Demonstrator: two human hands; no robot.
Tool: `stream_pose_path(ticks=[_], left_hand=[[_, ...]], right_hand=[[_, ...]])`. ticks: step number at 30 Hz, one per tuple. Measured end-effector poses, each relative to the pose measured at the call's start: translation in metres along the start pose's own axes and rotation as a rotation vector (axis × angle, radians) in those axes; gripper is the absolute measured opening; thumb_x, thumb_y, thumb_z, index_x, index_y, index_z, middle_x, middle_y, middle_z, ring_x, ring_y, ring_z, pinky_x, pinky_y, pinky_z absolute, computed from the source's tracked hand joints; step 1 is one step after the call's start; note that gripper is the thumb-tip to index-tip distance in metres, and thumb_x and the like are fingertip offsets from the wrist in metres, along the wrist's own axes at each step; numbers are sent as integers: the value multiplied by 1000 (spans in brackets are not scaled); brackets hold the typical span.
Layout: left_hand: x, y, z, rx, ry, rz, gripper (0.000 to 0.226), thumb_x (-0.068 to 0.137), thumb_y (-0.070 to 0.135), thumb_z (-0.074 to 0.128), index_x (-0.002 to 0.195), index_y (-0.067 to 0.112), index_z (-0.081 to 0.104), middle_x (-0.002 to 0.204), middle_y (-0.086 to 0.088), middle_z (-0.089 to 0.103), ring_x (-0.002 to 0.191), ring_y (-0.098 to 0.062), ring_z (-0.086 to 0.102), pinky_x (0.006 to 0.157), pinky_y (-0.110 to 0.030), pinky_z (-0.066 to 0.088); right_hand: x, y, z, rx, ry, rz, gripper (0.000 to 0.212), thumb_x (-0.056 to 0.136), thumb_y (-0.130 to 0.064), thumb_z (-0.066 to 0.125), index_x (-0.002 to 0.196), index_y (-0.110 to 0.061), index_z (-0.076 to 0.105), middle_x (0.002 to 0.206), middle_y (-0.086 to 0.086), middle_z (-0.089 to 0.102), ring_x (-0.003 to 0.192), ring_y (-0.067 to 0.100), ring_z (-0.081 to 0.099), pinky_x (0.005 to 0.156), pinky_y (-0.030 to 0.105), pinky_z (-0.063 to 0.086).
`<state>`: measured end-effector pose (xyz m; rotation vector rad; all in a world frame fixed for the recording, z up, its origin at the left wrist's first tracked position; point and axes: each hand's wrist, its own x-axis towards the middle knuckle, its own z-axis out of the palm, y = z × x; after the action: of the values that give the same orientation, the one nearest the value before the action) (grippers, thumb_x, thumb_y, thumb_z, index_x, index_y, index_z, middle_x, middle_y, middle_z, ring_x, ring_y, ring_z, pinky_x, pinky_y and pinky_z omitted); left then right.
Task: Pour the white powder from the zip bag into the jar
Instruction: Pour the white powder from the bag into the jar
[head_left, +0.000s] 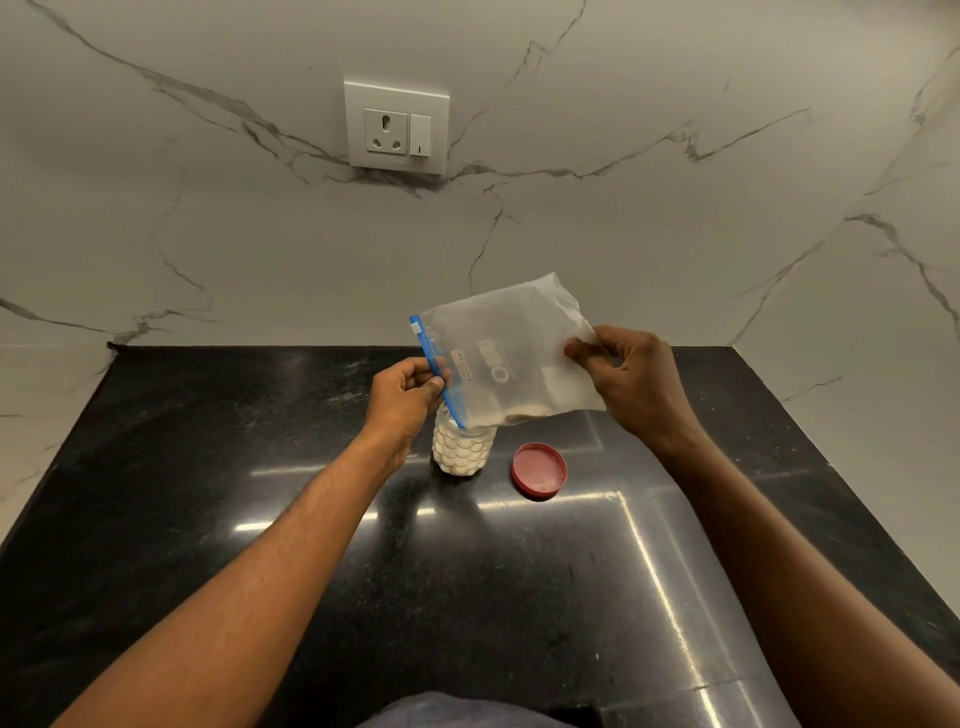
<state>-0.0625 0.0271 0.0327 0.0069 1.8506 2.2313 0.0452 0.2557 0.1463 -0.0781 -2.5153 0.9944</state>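
Observation:
A clear zip bag (504, 353) with a blue zip strip hangs tilted above the jar, its zip end pointing down to the left. My left hand (405, 397) pinches the blue strip near the jar's mouth. My right hand (626, 379) grips the bag's raised far edge. A thin line of white powder lies along the bag's lower edge. The small clear jar (464, 449) with a scalloped surface stands on the black counter, nearly full of white powder. The bag's lowest corner sits at the jar's mouth, which is partly hidden.
A red jar lid (539, 469) lies upside down on the black counter (260, 467), just right of the jar. Marble walls stand behind and to the right. A white wall socket (396, 127) is above.

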Motion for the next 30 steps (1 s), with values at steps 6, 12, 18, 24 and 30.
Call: stream_pose_path(ticks=[6,12,18,24,30], left_hand=[[-1,0,-2,-15,-3,-7,24,99,-2,64,106,19,74,106,-6,79,102,-16,76,82,-24,62],[-1,0,-1,3,1,-19,25,99,-3,64,111,17,73,110,-8,78,105,-17,75,83,-24,62],[-3,1,0,-12,13,-22,26,99,-4,64,105,19,74,106,-6,78,104,-17,75,82,-23,62],[-4,2,-1,-7,12,-38,24,99,-3,63,111,15,73,112,-9,78,109,-20,74,92,-32,61],[-5,1,-1,2,16,-37,24,98,-2,64,112,16,73,111,-7,77,108,-19,74,85,-28,61]], right_hand=[[-3,-4,1,41,53,-36,15,90,-27,81,84,-13,77,77,1,74,72,21,70,64,38,58],[-2,-1,4,13,4,-69,19,101,-19,68,82,-16,71,70,-5,66,62,12,57,57,33,45],[1,-7,2,33,71,-99,13,88,-29,83,82,-20,75,76,-11,73,69,3,68,59,18,53],[2,-5,3,30,-4,-137,10,96,-15,75,102,-9,80,90,3,79,81,19,74,71,45,61],[4,-5,5,38,94,-124,17,93,-27,79,91,-11,77,81,0,76,73,18,72,61,37,59]])
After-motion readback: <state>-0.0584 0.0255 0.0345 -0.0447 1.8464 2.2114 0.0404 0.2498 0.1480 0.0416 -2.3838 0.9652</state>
